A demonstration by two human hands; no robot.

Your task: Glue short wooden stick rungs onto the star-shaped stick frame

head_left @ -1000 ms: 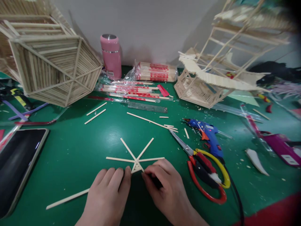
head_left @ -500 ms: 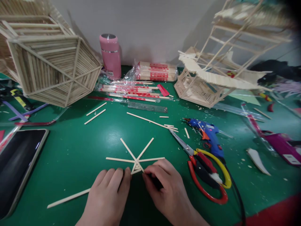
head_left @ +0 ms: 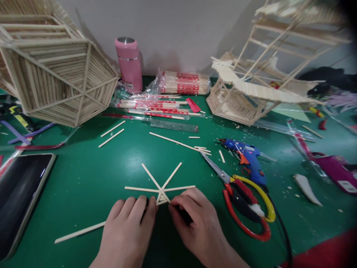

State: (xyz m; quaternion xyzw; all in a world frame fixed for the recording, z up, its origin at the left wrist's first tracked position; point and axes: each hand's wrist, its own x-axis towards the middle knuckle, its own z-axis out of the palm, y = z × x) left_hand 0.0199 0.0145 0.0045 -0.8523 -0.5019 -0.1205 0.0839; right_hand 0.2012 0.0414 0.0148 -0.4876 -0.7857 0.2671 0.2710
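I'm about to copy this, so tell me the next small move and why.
Perhaps nudge the long stick so its tip lies evenly across the near gap of the star-shaped frame. It seems to run through the left hand and emerge there at a slant, beside shorter pieces; the right hand is at the end of a spoke bounding that gap.

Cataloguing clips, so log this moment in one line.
left hand: over wooden stick | right hand: touching stick star | nearby: scissors, glue gun
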